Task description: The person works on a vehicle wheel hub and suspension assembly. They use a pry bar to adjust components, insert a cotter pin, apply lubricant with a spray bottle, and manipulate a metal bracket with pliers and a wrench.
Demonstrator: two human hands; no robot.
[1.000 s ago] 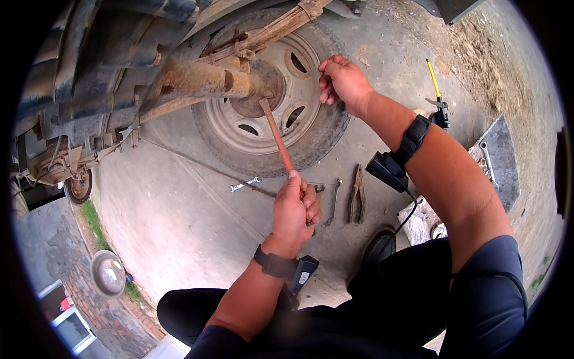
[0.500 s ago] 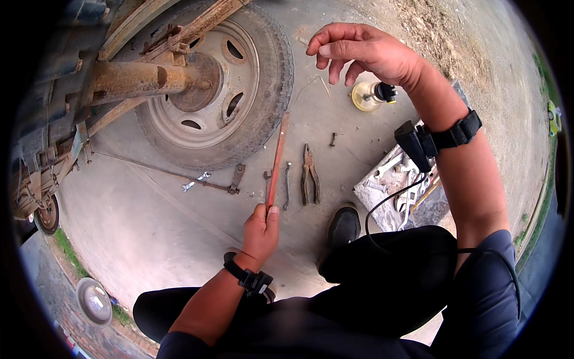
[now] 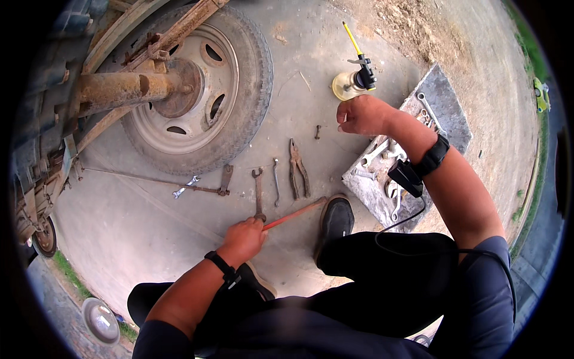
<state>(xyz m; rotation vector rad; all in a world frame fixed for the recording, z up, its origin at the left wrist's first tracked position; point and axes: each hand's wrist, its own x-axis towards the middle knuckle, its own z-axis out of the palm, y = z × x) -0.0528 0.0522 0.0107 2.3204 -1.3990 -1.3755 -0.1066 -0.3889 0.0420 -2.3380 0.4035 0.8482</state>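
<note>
Left hand (image 3: 242,238) grips the red rod (image 3: 294,213) lying toward the shoe (image 3: 336,219); right hand (image 3: 362,115) (loosely curled, holding nothing visible) hovers just below the oil can (image 3: 353,81).

No packages, labels, signs or screens in view. Ground holds only loose metal tools, a wheel and an oil can; none shows a wrapper, printed tag or display that can be made out.

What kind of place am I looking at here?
Probably an outdoor roadside repair spot: a truck wheel on a rusty axle, wrenches and pliers lying on bare concrete.
</note>
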